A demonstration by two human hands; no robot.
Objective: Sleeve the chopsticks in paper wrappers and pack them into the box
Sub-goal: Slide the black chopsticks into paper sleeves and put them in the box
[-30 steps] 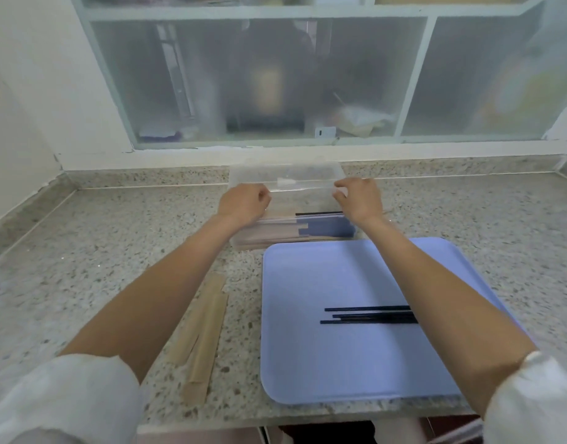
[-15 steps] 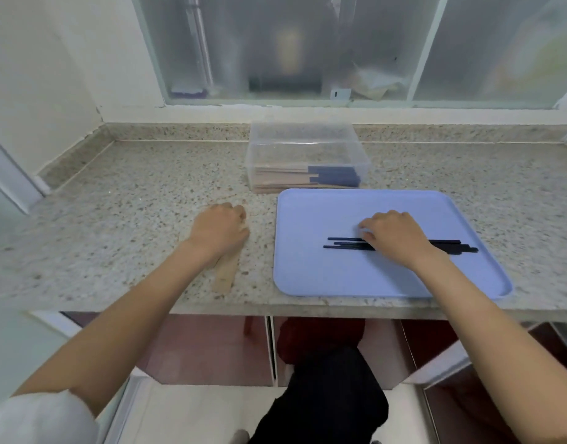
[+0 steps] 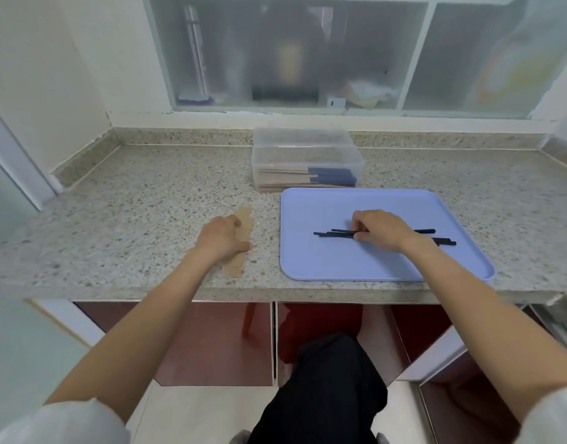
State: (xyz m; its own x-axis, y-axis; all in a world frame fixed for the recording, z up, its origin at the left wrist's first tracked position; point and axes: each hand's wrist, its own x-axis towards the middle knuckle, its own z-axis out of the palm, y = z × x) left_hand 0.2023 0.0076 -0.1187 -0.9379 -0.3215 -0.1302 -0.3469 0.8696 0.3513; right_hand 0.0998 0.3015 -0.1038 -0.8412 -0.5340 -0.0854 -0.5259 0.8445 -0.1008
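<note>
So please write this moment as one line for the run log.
left hand: rests on paper wrappers | right hand: pinches chopsticks on tray | box: holds sleeved pairs

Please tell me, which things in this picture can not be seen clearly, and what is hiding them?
- Paper wrappers, head view: the left hand covers their middle, so their number is unclear.
- Chopsticks on the tray: the right hand hides their middle; the exact grip and count are unclear.
- Box: sleeved chopsticks lie stacked inside; the cloudy wall blurs their number.
- Window: frosted glass blurs everything behind it.
</note>
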